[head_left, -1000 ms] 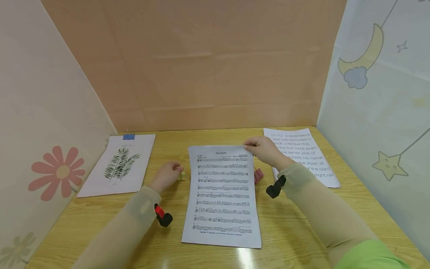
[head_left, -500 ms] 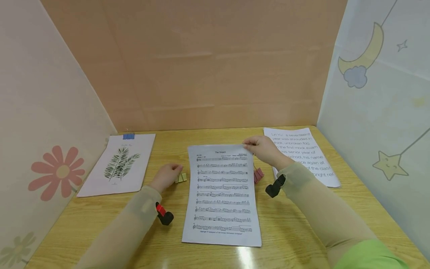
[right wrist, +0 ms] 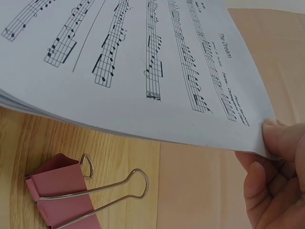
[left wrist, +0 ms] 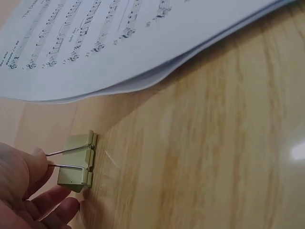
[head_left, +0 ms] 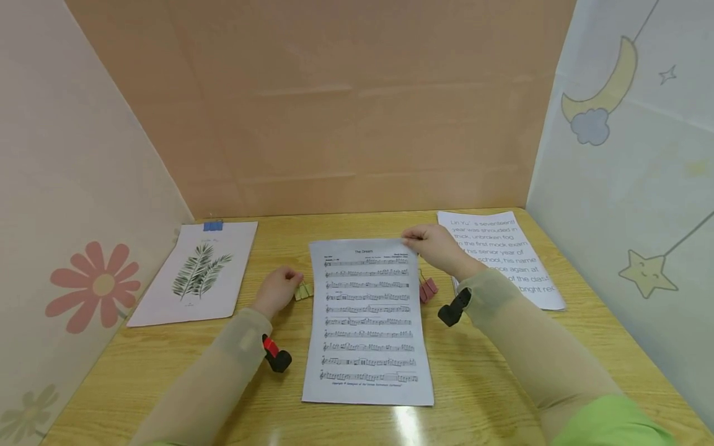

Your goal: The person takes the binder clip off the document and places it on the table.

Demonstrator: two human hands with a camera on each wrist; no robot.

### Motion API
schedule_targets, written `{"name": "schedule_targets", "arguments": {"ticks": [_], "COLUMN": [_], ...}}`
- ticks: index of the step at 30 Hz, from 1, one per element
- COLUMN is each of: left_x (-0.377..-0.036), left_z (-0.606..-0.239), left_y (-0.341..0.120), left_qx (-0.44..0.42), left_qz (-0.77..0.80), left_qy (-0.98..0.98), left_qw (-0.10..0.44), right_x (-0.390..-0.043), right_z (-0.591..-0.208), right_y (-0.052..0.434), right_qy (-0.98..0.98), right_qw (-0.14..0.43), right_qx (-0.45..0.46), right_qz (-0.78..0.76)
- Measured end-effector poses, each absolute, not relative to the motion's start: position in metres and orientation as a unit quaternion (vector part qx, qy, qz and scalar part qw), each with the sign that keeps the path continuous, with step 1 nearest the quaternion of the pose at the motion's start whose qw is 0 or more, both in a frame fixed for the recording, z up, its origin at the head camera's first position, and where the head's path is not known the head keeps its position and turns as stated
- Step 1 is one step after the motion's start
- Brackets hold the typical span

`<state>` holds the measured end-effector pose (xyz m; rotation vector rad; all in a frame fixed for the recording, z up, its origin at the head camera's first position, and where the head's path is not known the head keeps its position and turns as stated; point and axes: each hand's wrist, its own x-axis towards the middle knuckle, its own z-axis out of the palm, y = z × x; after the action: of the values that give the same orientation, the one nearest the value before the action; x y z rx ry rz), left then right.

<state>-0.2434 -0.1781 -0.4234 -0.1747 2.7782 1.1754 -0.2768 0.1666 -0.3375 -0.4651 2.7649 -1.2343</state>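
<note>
A stack of sheet music (head_left: 368,322) lies in the middle of the wooden table (head_left: 474,384). My right hand (head_left: 437,249) pinches its far right corner and lifts it; the right wrist view shows the sheet music (right wrist: 143,62) raised, with my fingertips (right wrist: 279,143) on the corner. A pink binder clip (head_left: 428,289) lies under that raised edge, seen close as the pink binder clip (right wrist: 66,191). My left hand (head_left: 279,288) pinches the wire handles of a yellow-green binder clip (head_left: 304,291) left of the stack. In the left wrist view that yellow-green clip (left wrist: 78,162) rests on the wood.
A leaf print (head_left: 198,272) with a blue clip (head_left: 213,226) at its top lies at the left. A page of printed text (head_left: 504,257) lies at the right. Cardboard and patterned walls close in the table on three sides.
My left hand has slid the yellow-green clip a little to the right, toward the sheet music. My right hand still holds up the corner.
</note>
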Motion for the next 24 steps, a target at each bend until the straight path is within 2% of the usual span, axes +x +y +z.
{"name": "schedule_targets", "arguments": {"ticks": [10, 16, 20, 24], "left_x": [-0.242, -0.230, -0.212, -0.191], "left_z": [-0.424, -0.412, -0.397, -0.388], "left_y": [-0.180, -0.177, -0.169, -0.159], "left_qx": [-0.070, -0.037, 0.052, 0.232], "left_qz": [0.408, 0.426, 0.391, 0.289], "left_qy": [0.909, 0.904, 0.917, 0.928], "left_qw": [0.053, -0.013, -0.055, -0.048], "right_x": [-0.282, -0.286, -0.287, -0.289], "right_z": [-0.338, -0.340, -0.339, -0.340], "right_y": [0.161, 0.160, 0.159, 0.158], "right_qy": [0.908, 0.908, 0.907, 0.908], "right_qw": [0.034, 0.040, 0.042, 0.042], "right_qx": [-0.153, -0.151, -0.148, -0.147], "right_qz": [-0.389, -0.390, -0.391, -0.390]}}
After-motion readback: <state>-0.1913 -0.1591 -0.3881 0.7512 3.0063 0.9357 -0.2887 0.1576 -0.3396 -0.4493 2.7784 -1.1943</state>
